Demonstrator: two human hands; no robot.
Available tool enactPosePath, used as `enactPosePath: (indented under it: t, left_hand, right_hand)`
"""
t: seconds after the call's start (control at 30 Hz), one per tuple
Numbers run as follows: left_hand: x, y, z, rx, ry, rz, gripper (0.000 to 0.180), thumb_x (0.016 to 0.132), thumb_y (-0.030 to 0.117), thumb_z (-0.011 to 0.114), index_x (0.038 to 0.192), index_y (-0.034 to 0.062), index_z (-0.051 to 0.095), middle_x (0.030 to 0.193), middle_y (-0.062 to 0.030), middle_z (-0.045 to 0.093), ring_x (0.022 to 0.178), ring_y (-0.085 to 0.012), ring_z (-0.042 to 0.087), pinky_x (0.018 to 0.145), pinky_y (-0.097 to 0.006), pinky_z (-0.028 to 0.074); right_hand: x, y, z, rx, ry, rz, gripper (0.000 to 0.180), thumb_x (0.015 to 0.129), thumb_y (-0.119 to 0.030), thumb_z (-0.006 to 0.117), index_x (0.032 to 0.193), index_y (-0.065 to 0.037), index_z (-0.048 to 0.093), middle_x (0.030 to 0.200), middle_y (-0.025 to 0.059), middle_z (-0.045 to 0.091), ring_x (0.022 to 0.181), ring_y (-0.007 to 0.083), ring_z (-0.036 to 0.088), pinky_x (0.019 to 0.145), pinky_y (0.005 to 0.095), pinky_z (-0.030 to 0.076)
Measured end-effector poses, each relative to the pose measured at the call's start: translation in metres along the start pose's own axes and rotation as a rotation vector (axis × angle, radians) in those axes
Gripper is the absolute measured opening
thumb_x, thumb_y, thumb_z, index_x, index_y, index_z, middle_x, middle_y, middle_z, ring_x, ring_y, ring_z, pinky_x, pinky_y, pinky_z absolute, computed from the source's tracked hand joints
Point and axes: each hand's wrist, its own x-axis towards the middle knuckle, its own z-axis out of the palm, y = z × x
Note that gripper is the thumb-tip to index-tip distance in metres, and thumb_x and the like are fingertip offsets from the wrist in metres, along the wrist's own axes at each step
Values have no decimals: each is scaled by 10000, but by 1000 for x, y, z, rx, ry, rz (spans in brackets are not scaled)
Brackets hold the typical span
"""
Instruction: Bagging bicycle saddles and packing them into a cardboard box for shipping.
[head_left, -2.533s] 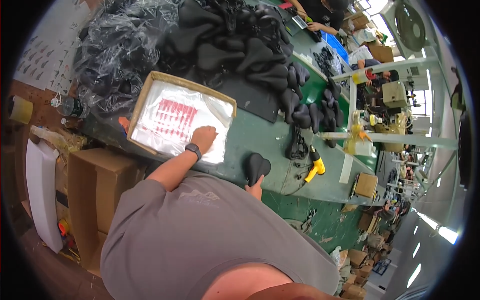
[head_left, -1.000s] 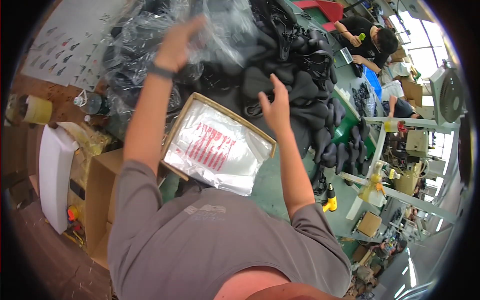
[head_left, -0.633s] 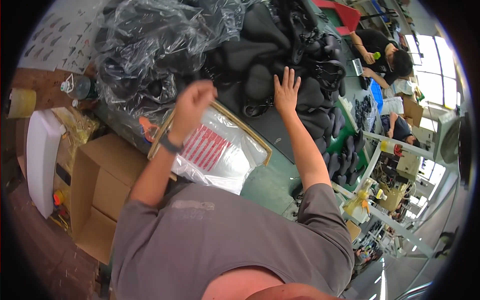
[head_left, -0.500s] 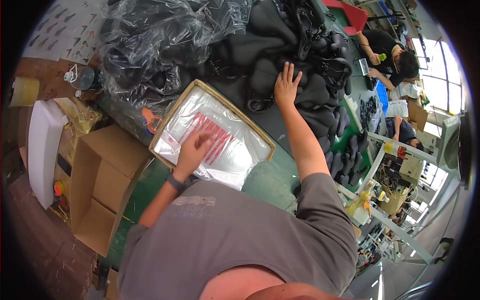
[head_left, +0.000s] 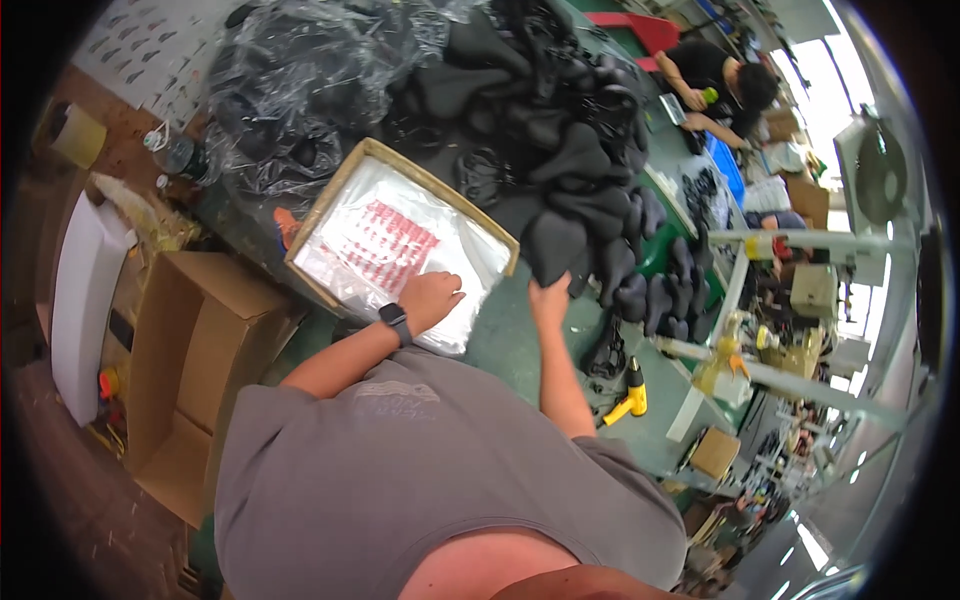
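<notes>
Right hand point(head_left: 550, 293) grip pinches one bare saddle point(head_left: 556, 242), right of box point(head_left: 364, 148). Left hand point(head_left: 430, 303) curled on bags point(head_left: 468, 238); can't tell if pinching. Far left: saddles under film point(head_left: 290, 75); far pile point(head_left: 590, 160) bare.

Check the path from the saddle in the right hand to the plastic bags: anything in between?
Partly: the right corner of the shallow cardboard box juts between the black saddle in the right hand and the plastic bags. Nearer the person, only green tabletop shows between.
</notes>
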Motion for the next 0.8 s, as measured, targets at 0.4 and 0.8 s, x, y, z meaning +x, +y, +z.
enactPosePath:
  t: [0.4,0.8]
  left_hand:
    - [1,-8,79,204,319,184,272,912,343,743,928,89,646,917,-123,635,905,-343,623,801,-474,513]
    - [-29,-8,78,278,287,99,230,926,318,735,988,104,677,986,-120,627,979,-334,609,830,-468,517]
  right_hand:
    - [-308,240,2,122,-317,491,786,713,-210,827,1340,65,440,982,261,711,896,421,720,827,507,585]
    - [-269,126,-52,1640,-655,652,362,985,-167,720,1261,-15,541,1022,129,687,758,209,683,604,326,591]
